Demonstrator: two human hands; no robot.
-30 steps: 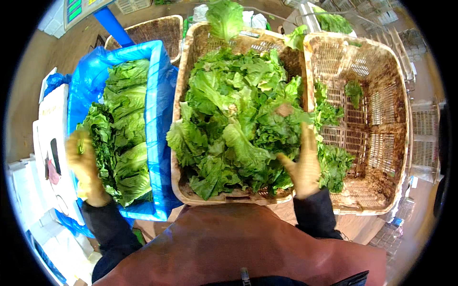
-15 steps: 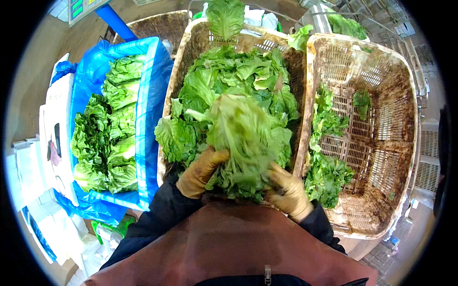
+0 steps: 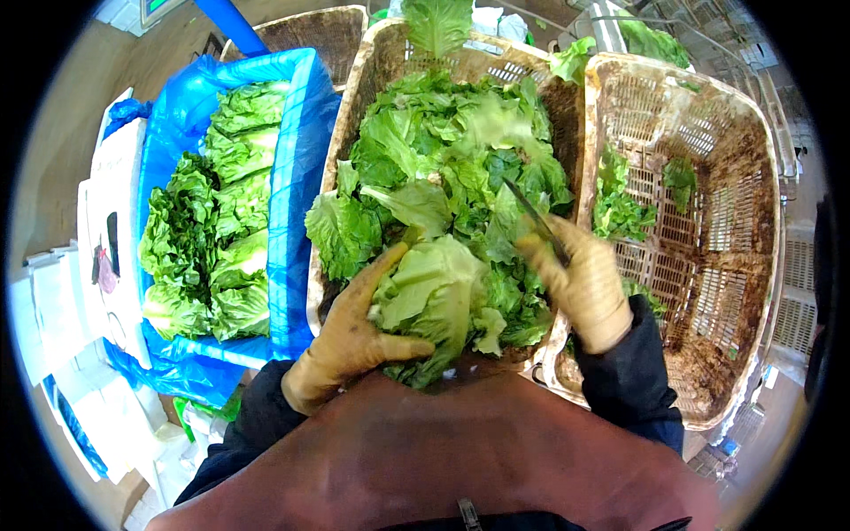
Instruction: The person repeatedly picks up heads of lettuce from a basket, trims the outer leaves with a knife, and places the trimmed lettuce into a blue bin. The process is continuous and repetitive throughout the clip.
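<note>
White was the box (image 3: 124, 168) at the far left, and just beside it stood a crate (image 3: 295, 177) covered with blue plastic film, in which the packed heads (image 3: 243, 199) of lettuce lay closely side by side. Further to the right came the left hand (image 3: 350, 341), in a tan glove, with its thumb and fingers spread around the near side of one lettuce head (image 3: 438, 283). This head was over the front part of the middle crate (image 3: 565, 111), just in front of the brown apron (image 3: 425, 434), and behind it were many loose leaves (image 3: 443, 133). The right hand (image 3: 586, 279) was closed around a thin dark knife (image 3: 538, 219), though its handle was mostly hidden, and the blade pointed away from the person, to the right of the head. Half a second earlier, both hands had been close together at a blurred bunch of lettuce; now they were apart. In my judgement, this meant that the left hand alone supported the head, while the right one was free to use the blade. At the far right, the stained crate (image 3: 722, 212) contained only some scattered leaves (image 3: 680, 175).
</note>
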